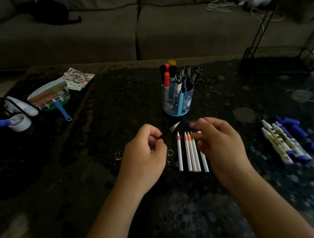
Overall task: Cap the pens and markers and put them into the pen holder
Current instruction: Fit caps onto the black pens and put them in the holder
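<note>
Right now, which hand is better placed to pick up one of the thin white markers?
Right hand: it hovers over the thin white markers, while the left hand grips a black silver-tipped pen.

dark table [120, 95], pen holder [177, 103], white pens [189, 158], markers [283, 144]

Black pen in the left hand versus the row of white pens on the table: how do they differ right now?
The black pen is gripped in the left hand, tip angled toward the pen holder; the white pens lie side by side on the table. The black pen has a dark barrel and silvery tip; the white pens have white barrels with coloured bands. Both look uncapped.
</note>
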